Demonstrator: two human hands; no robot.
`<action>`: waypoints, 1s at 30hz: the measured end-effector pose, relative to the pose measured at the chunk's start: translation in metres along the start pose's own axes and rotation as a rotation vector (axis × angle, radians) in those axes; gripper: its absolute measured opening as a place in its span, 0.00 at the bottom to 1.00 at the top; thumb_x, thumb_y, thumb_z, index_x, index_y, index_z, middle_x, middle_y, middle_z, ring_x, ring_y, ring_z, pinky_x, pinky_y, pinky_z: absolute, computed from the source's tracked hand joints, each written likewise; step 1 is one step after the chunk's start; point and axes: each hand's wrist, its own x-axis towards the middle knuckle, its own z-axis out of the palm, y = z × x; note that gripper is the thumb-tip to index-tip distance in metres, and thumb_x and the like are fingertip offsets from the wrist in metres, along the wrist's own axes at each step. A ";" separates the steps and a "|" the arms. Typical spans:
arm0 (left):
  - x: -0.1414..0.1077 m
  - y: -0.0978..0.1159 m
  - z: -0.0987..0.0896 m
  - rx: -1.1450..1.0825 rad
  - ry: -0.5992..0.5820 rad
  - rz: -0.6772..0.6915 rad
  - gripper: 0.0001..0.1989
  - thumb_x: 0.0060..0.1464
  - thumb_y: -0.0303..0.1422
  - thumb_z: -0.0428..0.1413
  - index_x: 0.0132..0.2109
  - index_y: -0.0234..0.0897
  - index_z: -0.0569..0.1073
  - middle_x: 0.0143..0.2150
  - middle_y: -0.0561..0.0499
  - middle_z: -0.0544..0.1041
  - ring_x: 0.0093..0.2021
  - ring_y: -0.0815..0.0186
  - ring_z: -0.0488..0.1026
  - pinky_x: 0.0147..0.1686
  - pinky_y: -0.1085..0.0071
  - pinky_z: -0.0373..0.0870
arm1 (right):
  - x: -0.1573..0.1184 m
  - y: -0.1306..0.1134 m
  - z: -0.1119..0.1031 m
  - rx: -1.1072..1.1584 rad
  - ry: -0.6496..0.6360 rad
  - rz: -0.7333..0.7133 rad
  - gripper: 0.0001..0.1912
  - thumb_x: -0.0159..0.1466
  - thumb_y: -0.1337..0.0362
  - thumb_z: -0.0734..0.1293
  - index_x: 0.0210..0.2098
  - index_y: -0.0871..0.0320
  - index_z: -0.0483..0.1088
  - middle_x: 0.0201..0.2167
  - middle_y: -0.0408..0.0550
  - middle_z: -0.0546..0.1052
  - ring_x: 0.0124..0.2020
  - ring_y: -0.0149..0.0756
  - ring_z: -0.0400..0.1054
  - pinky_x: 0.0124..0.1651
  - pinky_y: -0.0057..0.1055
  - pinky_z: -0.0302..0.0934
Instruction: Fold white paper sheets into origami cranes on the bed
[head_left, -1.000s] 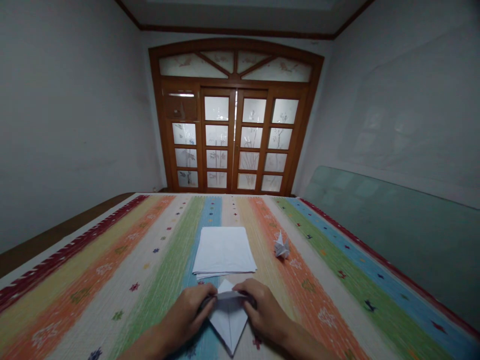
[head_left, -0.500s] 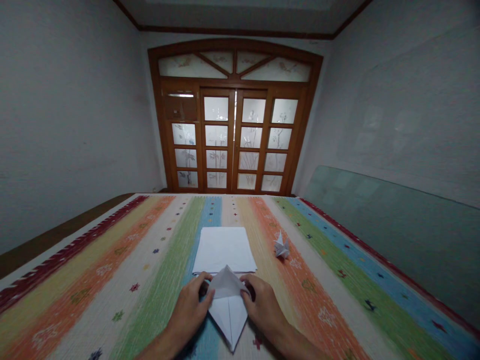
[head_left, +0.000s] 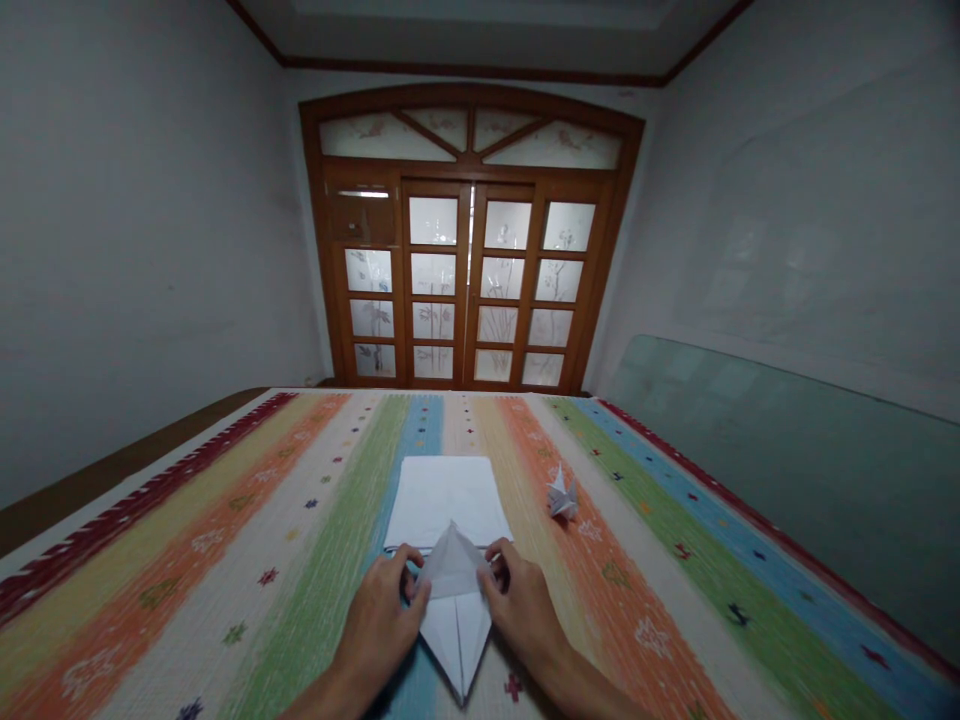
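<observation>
A folded sheet of white paper (head_left: 459, 622), shaped like a long diamond, lies low in the middle of the view with one point toward me. Its upper flap stands lifted, with the tip reaching over the near edge of a stack of white paper (head_left: 442, 490). My left hand (head_left: 384, 605) pinches the left side of the diamond between thumb and fingers. On the opposite side, my right hand (head_left: 525, 600) grips the right edge the same way. Both hands hide the diamond's side corners.
A small folded paper crane (head_left: 562, 497) stands right of the stack. Everything rests on a striped tablecloth (head_left: 300, 560). A pale green panel (head_left: 787, 440) runs along the right side, and a wooden door with glass panes (head_left: 469, 270) closes the far end.
The lifted flap has grown narrower and its tip sits slightly farther forward. Both hands have drawn a little closer together on the paper's sides.
</observation>
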 end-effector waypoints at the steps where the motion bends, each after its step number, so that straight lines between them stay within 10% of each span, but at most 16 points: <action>1: 0.000 0.001 0.000 0.015 -0.004 -0.004 0.06 0.56 0.28 0.54 0.42 0.38 0.74 0.30 0.53 0.73 0.35 0.58 0.75 0.39 0.65 0.68 | 0.000 0.000 0.000 -0.011 0.004 -0.010 0.03 0.64 0.67 0.63 0.34 0.57 0.69 0.26 0.47 0.79 0.27 0.39 0.74 0.32 0.29 0.64; 23: 0.001 0.003 -0.003 -0.637 -0.041 -0.018 0.14 0.61 0.43 0.54 0.46 0.38 0.74 0.30 0.53 0.74 0.32 0.60 0.72 0.35 0.68 0.67 | -0.004 0.006 0.005 -0.018 0.027 -0.092 0.08 0.63 0.70 0.61 0.37 0.59 0.72 0.29 0.49 0.78 0.30 0.40 0.74 0.35 0.30 0.61; 30: 0.009 0.002 0.001 -0.864 -0.036 -0.097 0.15 0.45 0.40 0.67 0.37 0.37 0.76 0.30 0.53 0.75 0.32 0.61 0.74 0.33 0.70 0.69 | -0.003 0.002 0.000 0.035 0.018 -0.061 0.08 0.62 0.69 0.62 0.38 0.59 0.72 0.28 0.47 0.77 0.29 0.40 0.72 0.34 0.29 0.61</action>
